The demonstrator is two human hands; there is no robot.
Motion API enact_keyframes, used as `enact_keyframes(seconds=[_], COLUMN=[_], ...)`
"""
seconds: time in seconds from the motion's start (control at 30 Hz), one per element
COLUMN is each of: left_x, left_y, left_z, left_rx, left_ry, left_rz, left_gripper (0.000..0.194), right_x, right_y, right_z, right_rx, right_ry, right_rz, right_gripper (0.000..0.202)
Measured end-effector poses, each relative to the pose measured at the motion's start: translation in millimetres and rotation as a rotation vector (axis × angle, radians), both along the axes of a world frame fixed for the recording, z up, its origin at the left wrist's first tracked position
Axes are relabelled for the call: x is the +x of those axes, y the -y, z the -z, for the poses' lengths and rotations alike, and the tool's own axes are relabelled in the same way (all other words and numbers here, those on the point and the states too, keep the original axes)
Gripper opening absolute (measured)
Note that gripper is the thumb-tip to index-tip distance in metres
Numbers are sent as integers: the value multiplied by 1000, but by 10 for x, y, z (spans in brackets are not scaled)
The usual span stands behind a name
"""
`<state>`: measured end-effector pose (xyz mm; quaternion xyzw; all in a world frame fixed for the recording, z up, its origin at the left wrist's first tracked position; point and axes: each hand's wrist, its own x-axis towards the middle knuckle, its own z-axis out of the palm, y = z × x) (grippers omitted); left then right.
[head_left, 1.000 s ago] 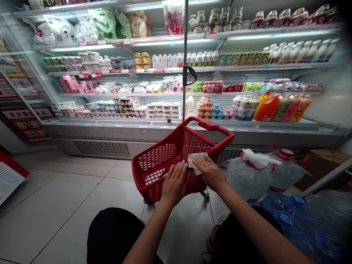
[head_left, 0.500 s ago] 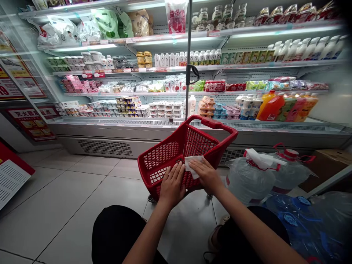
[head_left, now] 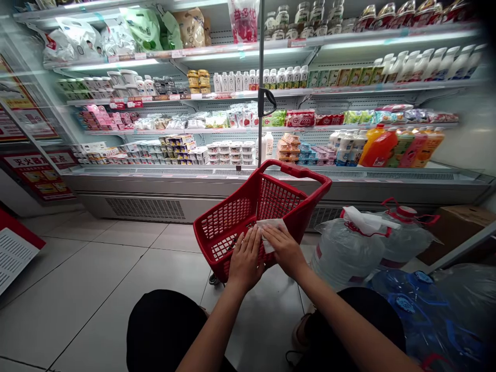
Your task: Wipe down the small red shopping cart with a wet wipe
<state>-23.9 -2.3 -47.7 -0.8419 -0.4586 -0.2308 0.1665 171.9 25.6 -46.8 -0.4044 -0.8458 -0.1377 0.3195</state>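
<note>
A red plastic shopping cart (head_left: 228, 222) with a perforated basket stands in front of me, its handle up at the back right. My left hand (head_left: 246, 257) rests over the basket's near rim, fingers stretched out and close together. Just right of it, my right hand (head_left: 282, 247) holds a white wipe (head_left: 276, 223) against the cart's near side, the fingers fairly straight on top of it. The two hands' fingertips are near each other. Part of the wipe and the rim beneath it are hidden by my right hand.
Behind the cart runs a refrigerated display case (head_left: 217, 188) with drinks and yogurt. At the right stand large clear water bottles (head_left: 349, 250), a white cloth-like piece (head_left: 364, 219) on top, blue-capped bottles (head_left: 411, 299) and a cardboard box (head_left: 455, 222). My knees flank the cart's near side.
The view has shifted slightly. My right hand and the wipe have moved a little left and up along the cart, closer to my left hand, which stays at the rim.
</note>
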Motion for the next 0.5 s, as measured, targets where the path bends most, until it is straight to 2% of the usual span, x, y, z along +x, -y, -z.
enact_keyframes(seconds=[0.1,0.2,0.27,0.37,0.5], left_x=[-95,-206,-240,-211,-166], left_y=[39,141,212,265,242], left_z=[-38,-55,-40,7,56], left_rx=[19,27,28,27,28], left_ry=[-35,-49,-35,4,43], left_rz=[3,-32,-72,-97,-98], left_gripper=[87,86,84,83,83], right_x=[161,422,491,352,-9], right_y=[-33,-118,-153,-125,17], right_z=[-76,-163,-173,-112,-10], right_rx=[4,11,14,17,-4], right_ry=[10,-38,-70,-83,-32], right_rz=[-5,76,128,147,53], right_gripper=[78,74,70,69,72])
